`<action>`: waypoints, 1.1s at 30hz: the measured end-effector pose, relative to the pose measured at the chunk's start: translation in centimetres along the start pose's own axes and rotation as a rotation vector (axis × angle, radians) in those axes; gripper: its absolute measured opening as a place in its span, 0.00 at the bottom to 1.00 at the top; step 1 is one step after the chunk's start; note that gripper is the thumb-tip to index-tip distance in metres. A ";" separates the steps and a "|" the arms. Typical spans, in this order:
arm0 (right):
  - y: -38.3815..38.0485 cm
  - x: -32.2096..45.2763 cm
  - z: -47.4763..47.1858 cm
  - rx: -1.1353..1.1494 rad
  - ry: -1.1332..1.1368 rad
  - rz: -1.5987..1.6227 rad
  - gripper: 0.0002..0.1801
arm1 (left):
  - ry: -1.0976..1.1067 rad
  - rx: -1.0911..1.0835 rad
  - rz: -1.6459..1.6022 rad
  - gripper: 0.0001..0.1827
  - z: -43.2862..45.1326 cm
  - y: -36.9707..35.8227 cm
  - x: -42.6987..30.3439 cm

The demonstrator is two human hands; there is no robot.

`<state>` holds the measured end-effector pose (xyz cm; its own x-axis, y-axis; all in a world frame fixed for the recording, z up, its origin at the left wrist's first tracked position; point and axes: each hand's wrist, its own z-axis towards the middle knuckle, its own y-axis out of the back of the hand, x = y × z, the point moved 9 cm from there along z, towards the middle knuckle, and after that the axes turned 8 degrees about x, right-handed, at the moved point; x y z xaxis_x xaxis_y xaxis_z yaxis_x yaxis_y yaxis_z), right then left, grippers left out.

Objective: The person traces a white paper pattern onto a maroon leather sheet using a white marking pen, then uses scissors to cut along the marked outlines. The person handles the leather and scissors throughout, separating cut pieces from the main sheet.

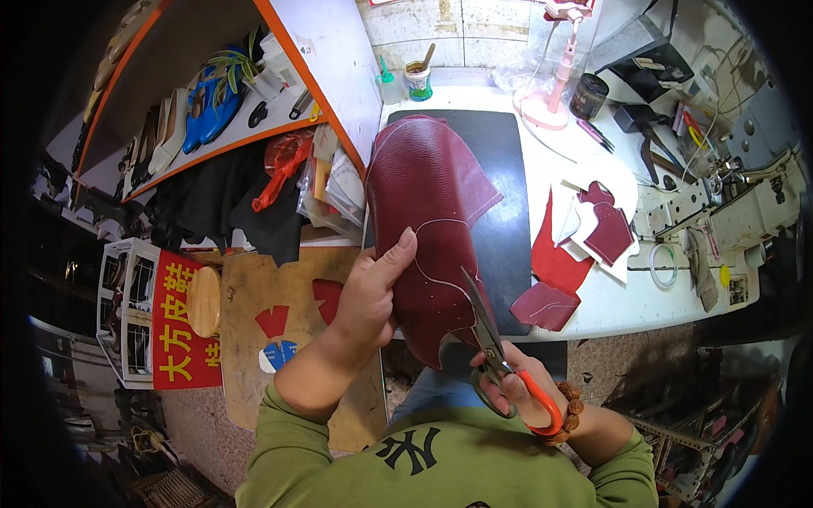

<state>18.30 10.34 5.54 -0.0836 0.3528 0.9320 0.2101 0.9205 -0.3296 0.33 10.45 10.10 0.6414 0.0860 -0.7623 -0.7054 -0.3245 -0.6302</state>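
Observation:
My left hand (378, 289) grips a folded piece of burgundy leather (416, 178), thumb on top and the other fingers out of sight beneath it. Pale curved lines and small dots mark its grained surface. The near end has a scalloped cut edge. In my right hand (521, 381) is a pair of scissors (486, 333) with one orange handle. Their blades lie along the leather's right edge, tips pointing away from me; how much leather sits between them is hard to tell. Under the far part of the leather lies a black cutting mat (508, 254).
Leather scraps (549, 305) and white pattern pieces (625, 254) lie right of the mat. A pink lamp (552, 108), a dark jar (589, 95) and a glue pot (418, 81) stand behind. At right is a sewing machine (730, 203); an orange-edged shelf (254, 143) holds shoes at left.

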 end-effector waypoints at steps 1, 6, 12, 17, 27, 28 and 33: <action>0.1 0.1 0.0 -0.004 0.010 -0.024 0.41 | -0.002 0.004 -0.022 0.15 0.0 -0.1 0.0; 0.2 0.0 -0.3 -0.003 -0.007 -0.059 0.40 | 0.010 0.009 -0.016 0.15 -0.1 -0.3 -0.1; 0.2 0.1 -0.4 -0.008 -0.019 -0.113 0.37 | 0.026 0.009 -0.015 0.15 -0.1 -0.1 -0.3; 0.3 0.7 -0.4 -0.020 0.028 -0.175 0.36 | 0.038 0.015 -0.003 0.15 -0.2 -0.1 -0.6; 0.7 0.8 -0.8 -0.004 -0.034 -0.238 0.33 | 0.057 0.042 0.027 0.15 -0.1 -0.6 -1.1; 0.7 1.0 -0.8 0.001 -0.012 -0.246 0.33 | 0.057 0.046 0.030 0.15 -0.1 -0.7 -1.2; 0.8 0.9 -0.9 0.016 -0.013 -0.254 0.33 | 0.093 0.043 0.050 0.16 0.0 -0.7 -1.2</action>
<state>19.28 11.21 6.26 -0.1447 0.1121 0.9831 0.1649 0.9824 -0.0877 0.11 10.54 11.45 0.6289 -0.0177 -0.7773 -0.7483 -0.2850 -0.5990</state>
